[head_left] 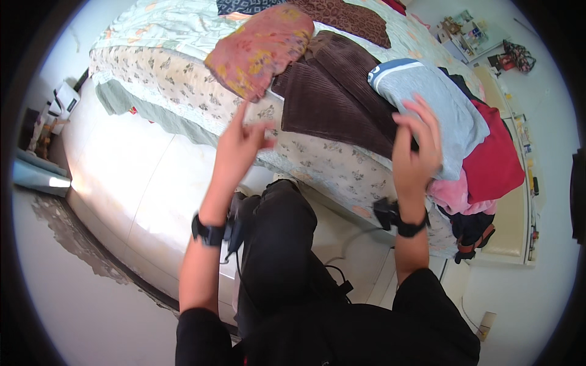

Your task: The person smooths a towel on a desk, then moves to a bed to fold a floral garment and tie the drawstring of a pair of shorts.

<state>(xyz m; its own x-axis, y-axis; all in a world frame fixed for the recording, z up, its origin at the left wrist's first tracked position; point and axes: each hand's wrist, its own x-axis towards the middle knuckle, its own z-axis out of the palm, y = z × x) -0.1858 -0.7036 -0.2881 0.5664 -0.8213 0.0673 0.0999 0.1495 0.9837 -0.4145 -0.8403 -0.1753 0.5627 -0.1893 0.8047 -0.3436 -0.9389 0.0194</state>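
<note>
Dark brown corduroy trousers [342, 91] lie folded on the bed, one edge hanging at the bedside. My left hand [240, 143] is raised in front of the bed's side, left of the trousers and below a folded pink-orange garment with yellow patterns [262, 49]. Its fingers are apart, slightly blurred, and hold nothing. Over the right edge of the trousers is my right hand [417, 140], fingers spread, with nothing seen in it. Whether it touches the trousers or the light grey-blue garment [427, 97] beside them I cannot tell.
Red [494, 158] and pink [450, 190] clothes are piled at the bed's right end. A brown patterned cloth [345, 18] lies farther back on the floral bedspread [152, 67]. Black wristbands with cables sit on both wrists. Below is the pale tiled floor [140, 177].
</note>
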